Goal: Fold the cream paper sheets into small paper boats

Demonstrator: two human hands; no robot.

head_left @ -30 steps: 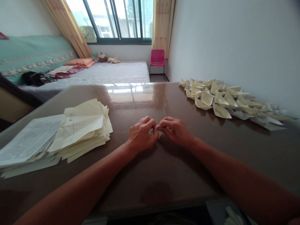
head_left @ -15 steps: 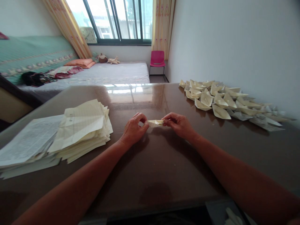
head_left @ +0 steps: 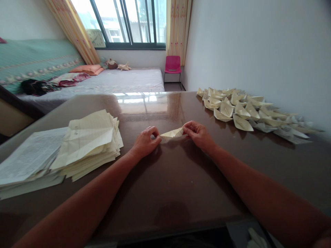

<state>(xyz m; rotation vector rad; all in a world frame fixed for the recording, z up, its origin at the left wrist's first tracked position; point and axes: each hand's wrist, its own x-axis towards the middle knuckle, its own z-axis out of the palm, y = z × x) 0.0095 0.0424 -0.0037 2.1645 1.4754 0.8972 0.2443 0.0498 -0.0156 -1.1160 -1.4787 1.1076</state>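
Note:
A small folded paper boat [head_left: 171,133] of cream paper is stretched between my two hands, just above the brown table [head_left: 165,186]. My left hand [head_left: 147,140] pinches its left tip between thumb and forefinger. At the other tip, which sits a little higher, my right hand [head_left: 198,133] is closed in a similar pinch. Off to the right stands a cluster of finished paper boats [head_left: 241,110], cream and grey. A stack of loose cream sheets [head_left: 88,144] lies left of my left hand.
Printed grey sheets [head_left: 28,155] lie beside the cream stack at the left. The white wall [head_left: 253,44] runs along the table's right side. Beyond the far edge are a bed [head_left: 137,79] and a pink chair [head_left: 172,64].
The paper boat has been drawn out longer between my hands. My right hand has moved slightly right and up, and my left hand slightly left, so the boat now slants.

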